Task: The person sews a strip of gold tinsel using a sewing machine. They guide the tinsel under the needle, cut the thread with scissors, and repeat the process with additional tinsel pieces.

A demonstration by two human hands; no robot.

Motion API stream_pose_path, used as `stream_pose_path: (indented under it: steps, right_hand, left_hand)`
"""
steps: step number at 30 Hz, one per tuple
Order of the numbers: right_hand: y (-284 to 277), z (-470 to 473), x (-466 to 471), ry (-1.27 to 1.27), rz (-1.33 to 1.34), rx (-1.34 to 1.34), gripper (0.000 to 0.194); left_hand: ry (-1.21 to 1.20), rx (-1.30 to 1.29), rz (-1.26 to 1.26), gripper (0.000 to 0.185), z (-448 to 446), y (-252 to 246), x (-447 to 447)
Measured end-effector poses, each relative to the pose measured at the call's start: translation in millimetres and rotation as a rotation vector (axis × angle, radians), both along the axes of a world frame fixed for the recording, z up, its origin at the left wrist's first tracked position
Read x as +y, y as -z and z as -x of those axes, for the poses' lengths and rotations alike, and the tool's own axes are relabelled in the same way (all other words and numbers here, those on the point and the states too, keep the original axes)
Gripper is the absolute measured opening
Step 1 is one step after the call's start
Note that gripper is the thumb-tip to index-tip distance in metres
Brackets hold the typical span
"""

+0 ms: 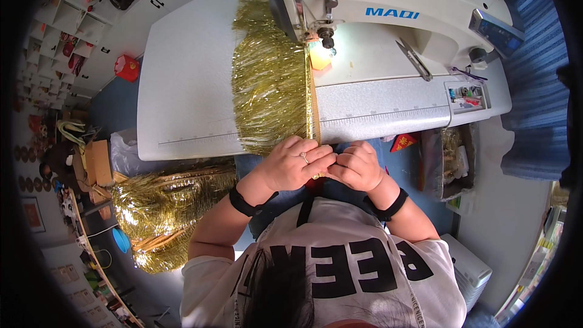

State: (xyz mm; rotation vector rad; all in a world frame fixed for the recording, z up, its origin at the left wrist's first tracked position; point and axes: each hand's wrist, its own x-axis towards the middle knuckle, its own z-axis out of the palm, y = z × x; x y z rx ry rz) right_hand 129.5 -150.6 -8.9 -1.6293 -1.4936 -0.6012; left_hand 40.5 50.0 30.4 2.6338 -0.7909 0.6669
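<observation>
Gold tinsel fringe (273,77) runs down the white sewing table, from beneath the needle area of a white MAQI sewing machine (387,4) to the front edge. Its right border is a shiny gold band (309,109) beside a tan strip (315,118). My left hand (296,161), with a ring on one finger, grips this border at the table's front edge. Close against it, my right hand (357,166) is curled with its fingertips pinched at the same border. A bit of gold band shows below the hands; the fingertips' exact hold is hidden.
Metal thread snips (414,60) lie under the machine arm, left of a small parts tray (467,98). More gold fringe (168,205) is heaped at lower left. An open box (455,164) stands right of the table. A person (63,164) is at far left.
</observation>
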Motion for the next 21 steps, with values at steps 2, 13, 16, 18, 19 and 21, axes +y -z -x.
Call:
stream_pose_path:
  steps: [2,13,16,18,19,21]
  right_hand:
    - [2.0,1.3,0.8,0.031,-0.039,0.007,0.025]
    - [-6.9,-6.2,38.5,0.500,0.385,0.229,0.064]
    - [16.9,11.2,60.8,0.390,0.487,0.131,0.053]
    - [40.3,30.2,59.8,0.135,0.461,0.210,0.047]
    - [52.7,40.3,54.9,0.054,0.477,0.265,0.045]
    - [75.4,54.6,42.8,-0.114,0.511,0.374,0.040]
  left_hand:
    - [0.031,-0.004,0.001,0.025,1.4,-0.6,-2.4]
    - [0.117,0.018,0.109,0.027,3.6,6.0,-1.2]
    - [0.139,0.068,0.134,0.025,4.0,10.1,-0.3]
    - [0.142,0.113,0.150,0.025,4.5,15.9,-1.8]
    - [0.146,0.135,0.144,0.023,3.8,20.1,-2.7]
    - [0.148,0.166,0.141,0.021,2.8,29.1,-4.9]
